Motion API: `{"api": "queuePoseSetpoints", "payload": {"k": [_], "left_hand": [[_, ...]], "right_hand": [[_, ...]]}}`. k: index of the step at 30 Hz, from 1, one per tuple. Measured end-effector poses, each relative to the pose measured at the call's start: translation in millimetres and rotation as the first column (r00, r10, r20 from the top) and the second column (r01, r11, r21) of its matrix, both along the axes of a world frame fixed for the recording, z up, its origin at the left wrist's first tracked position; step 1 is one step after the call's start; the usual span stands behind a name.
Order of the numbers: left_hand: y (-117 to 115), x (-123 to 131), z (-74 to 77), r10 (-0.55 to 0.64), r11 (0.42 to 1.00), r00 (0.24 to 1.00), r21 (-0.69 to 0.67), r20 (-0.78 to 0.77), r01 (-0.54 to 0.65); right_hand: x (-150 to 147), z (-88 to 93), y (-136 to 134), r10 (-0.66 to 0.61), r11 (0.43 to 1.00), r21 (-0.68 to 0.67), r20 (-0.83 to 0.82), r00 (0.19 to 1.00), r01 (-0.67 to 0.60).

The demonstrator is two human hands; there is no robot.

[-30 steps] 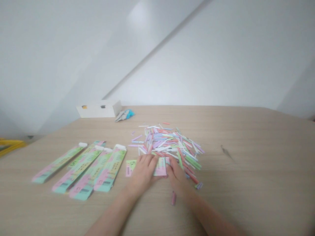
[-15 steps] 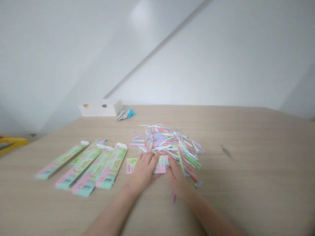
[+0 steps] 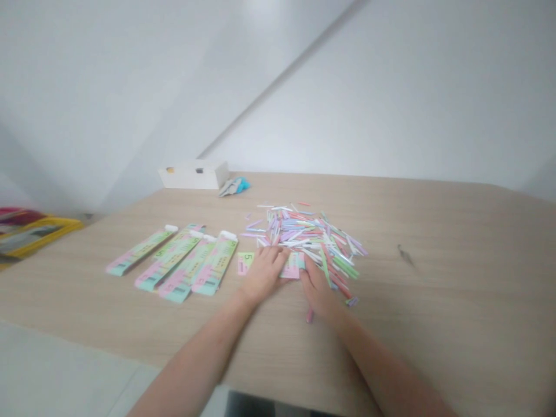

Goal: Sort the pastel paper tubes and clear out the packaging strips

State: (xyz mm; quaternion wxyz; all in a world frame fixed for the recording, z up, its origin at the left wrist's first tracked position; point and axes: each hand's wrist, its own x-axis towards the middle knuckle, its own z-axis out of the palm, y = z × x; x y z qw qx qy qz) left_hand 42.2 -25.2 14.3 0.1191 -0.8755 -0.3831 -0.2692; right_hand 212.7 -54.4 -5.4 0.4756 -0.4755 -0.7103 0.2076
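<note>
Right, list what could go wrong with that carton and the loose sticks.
The left hand lies across the printed carton; pressing hard might crease it. The right hand is beside the pile of coloured sticks, so a sideways sweep could scatter some. A lone pink stick lies near that hand and might roll toward the near edge of the table.

On the tabletop (image 3: 460,301), packets (image 3: 171,260) lie left of the stick pile (image 3: 299,230); behind them stands a box (image 3: 191,178), bundle (image 3: 235,186) just right.
</note>
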Motion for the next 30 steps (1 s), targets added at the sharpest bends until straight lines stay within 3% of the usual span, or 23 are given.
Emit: {"api": "queuePoseSetpoints", "payload": {"k": [8, 17, 24, 30], "left_hand": [[-1, 5, -1.6, 0.013, 1.000, 1.000, 0.005, -0.013, -0.013], [-2, 7, -3.5, 0.054, 0.998, 0.998, 0.024, -0.041, -0.053], [-2, 7, -4.7, 0.050, 0.999, 0.997, 0.009, -0.059, -0.050], [-3, 8, -5.3, 0.071, 0.997, 0.993, -0.018, -0.089, -0.073]], "right_hand": [[0, -5.2, 4, 0.000, 1.000, 0.020, -0.025, 1.000, 0.001], [-3, 1.0, -2, 0.002, 1.000, 0.001, -0.077, 0.997, -0.002], [-5, 6.3, -12, -0.017, 0.976, -0.218, -0.003, 1.000, 0.016], [-9, 9.8, -16, 0.025, 0.974, -0.227, 0.030, 0.999, -0.018]]}}
